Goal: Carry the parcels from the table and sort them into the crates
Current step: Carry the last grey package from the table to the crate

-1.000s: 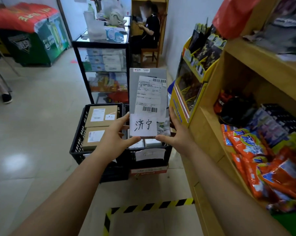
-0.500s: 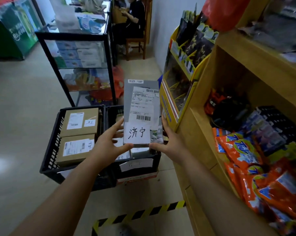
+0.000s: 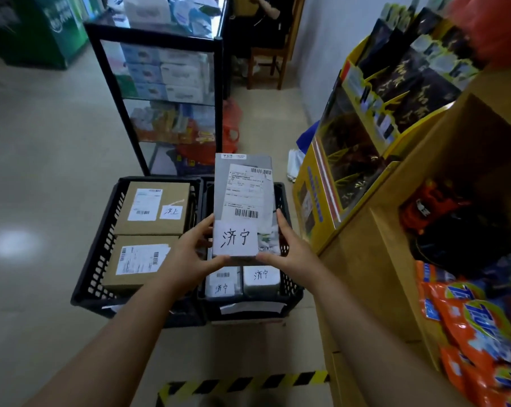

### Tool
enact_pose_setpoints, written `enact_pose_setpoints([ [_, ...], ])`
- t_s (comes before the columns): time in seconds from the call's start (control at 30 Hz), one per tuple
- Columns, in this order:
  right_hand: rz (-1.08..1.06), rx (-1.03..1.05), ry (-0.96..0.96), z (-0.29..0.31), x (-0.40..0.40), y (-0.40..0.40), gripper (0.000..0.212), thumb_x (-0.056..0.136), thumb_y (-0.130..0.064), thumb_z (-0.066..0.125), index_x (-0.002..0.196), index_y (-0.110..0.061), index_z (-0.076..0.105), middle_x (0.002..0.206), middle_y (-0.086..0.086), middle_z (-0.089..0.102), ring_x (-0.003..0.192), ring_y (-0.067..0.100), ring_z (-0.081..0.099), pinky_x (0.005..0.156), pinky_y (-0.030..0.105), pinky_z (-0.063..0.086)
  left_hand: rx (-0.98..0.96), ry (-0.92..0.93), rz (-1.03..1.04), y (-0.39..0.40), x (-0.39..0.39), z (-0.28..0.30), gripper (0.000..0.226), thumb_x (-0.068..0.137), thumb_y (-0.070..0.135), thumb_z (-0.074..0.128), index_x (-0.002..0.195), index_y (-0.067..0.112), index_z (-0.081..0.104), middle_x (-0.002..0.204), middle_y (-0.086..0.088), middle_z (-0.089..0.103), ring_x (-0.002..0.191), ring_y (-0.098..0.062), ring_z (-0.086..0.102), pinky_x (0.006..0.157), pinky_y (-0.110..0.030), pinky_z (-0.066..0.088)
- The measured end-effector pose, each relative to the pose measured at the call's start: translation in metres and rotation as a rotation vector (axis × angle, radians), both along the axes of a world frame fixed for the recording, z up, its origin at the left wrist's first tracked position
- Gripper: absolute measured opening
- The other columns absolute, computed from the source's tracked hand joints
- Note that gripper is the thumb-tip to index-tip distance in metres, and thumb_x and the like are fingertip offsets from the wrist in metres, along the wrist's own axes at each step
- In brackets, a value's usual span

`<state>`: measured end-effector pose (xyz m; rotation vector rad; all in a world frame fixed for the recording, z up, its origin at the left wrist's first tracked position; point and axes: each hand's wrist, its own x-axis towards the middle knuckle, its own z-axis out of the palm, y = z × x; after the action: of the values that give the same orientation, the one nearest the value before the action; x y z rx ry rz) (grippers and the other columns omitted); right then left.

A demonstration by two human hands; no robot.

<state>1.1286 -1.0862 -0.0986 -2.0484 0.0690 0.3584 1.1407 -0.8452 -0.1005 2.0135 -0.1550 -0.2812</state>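
Note:
A flat grey parcel [image 3: 244,198] with a shipping label and a handwritten white tag is held above the right black crate [image 3: 289,277]. My left hand [image 3: 191,257] grips its lower left edge and my right hand [image 3: 289,254] grips its lower right edge. Under it, two small grey parcels [image 3: 242,282] with the same handwritten tag lie in that crate. The left black crate [image 3: 101,245] holds two brown cardboard boxes [image 3: 151,230].
A black glass display case [image 3: 166,92] stands behind the crates. Wooden shelves [image 3: 395,259] with snack bags and a yellow display stand [image 3: 322,201] line the right side. Yellow-black floor tape [image 3: 242,380] lies near my feet. A person sits on a chair far back.
I have stepped closer to the crates and my view has tilted down. The parcel, still in both hands, has come lower over the right crate.

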Motion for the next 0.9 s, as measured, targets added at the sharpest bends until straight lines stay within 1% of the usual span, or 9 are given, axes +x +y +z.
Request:
enact_pose_setpoints([
  [0.1,0.026,-0.019,0.053,-0.021,0.021,-0.003,0.105,0.081,-0.046,0.078,0.152,-0.054,0.002,0.151,-0.016,0.042,0.134,0.012,0.044,0.110,0.039,0.040,0.025,0.050,0.043,-0.005,0.013,-0.017,0.088,0.078,0.024,0.080,0.148,0.037,0.029,0.115,0.023,0.053,0.101,0.001,0.058,0.067,-0.012,0.050],
  [0.2,0.043,-0.005,0.093,-0.043,0.037,-0.011,0.101,0.082,-0.042,0.078,0.150,-0.056,0.005,0.145,-0.017,0.046,0.129,0.009,0.046,0.102,0.030,0.039,0.058,0.092,0.074,-0.012,0.027,-0.037,0.088,0.079,0.027,0.079,0.150,0.033,0.028,0.123,0.016,0.055,0.104,-0.002,0.057,0.080,-0.021,0.053],
  [0.3,0.060,0.007,0.159,-0.062,0.055,-0.020,0.102,0.083,-0.040,0.078,0.155,-0.050,0.006,0.150,-0.013,0.044,0.124,0.006,0.043,0.097,0.027,0.036,0.106,0.144,0.097,-0.022,0.037,-0.053,0.089,0.080,0.030,0.077,0.152,0.032,0.026,0.129,0.014,0.051,0.107,0.000,0.053,0.082,-0.018,0.046],
  [0.57,0.103,0.069,0.262,-0.124,0.088,-0.018,0.103,0.081,-0.037,0.080,0.156,-0.046,0.009,0.156,-0.010,0.037,0.133,0.014,0.044,0.103,0.031,0.040,0.125,0.256,0.185,-0.022,0.057,-0.111,0.087,0.079,0.028,0.079,0.150,0.035,0.029,0.128,0.017,0.051,0.116,-0.003,0.052,0.096,-0.032,0.050],
  [0.63,0.092,0.088,0.290,-0.137,0.088,-0.013,0.102,0.082,-0.034,0.079,0.156,-0.045,0.009,0.153,-0.013,0.038,0.127,0.010,0.044,0.098,0.027,0.040,0.127,0.284,0.182,-0.018,0.059,-0.124,0.086,0.080,0.025,0.078,0.150,0.034,0.029,0.132,0.014,0.050,0.119,-0.007,0.051,0.098,-0.037,0.050],
  [0.7,0.080,0.099,0.310,-0.147,0.087,-0.009,0.101,0.084,-0.031,0.079,0.156,-0.044,0.010,0.139,-0.017,0.042,0.120,0.007,0.044,0.091,0.021,0.038,0.141,0.302,0.175,-0.014,0.060,-0.135,0.086,0.080,0.024,0.079,0.150,0.033,0.030,0.135,0.011,0.049,0.120,-0.009,0.051,0.098,-0.041,0.050],
  [0.8,0.049,0.097,0.334,-0.161,0.086,-0.003,0.101,0.084,-0.028,0.079,0.156,-0.044,0.011,0.129,-0.020,0.041,0.104,-0.005,0.047,0.078,0.009,0.037,0.181,0.324,0.151,-0.007,0.065,-0.148,0.087,0.080,0.022,0.079,0.151,0.028,0.030,0.136,0.010,0.047,0.120,-0.009,0.050,0.098,-0.036,0.049],
  [0.87,0.030,0.100,0.340,-0.169,0.086,0.003,0.101,0.083,-0.028,0.079,0.156,-0.044,0.011,0.129,-0.021,0.042,0.096,-0.013,0.048,0.078,0.007,0.040,0.207,0.326,0.121,-0.004,0.071,-0.156,0.087,0.079,0.022,0.079,0.151,0.027,0.030,0.134,0.010,0.047,0.118,-0.009,0.051,0.096,-0.032,0.049],
  [0.9,0.024,0.106,0.347,-0.171,0.086,0.006,0.101,0.083,-0.029,0.080,0.156,-0.044,0.012,0.132,-0.021,0.044,0.097,-0.014,0.048,0.084,0.010,0.043,0.214,0.331,0.112,-0.002,0.074,-0.159,0.087,0.079,0.022,0.079,0.151,0.027,0.030,0.134,0.010,0.047,0.117,-0.009,0.051,0.095,-0.032,0.049],
])
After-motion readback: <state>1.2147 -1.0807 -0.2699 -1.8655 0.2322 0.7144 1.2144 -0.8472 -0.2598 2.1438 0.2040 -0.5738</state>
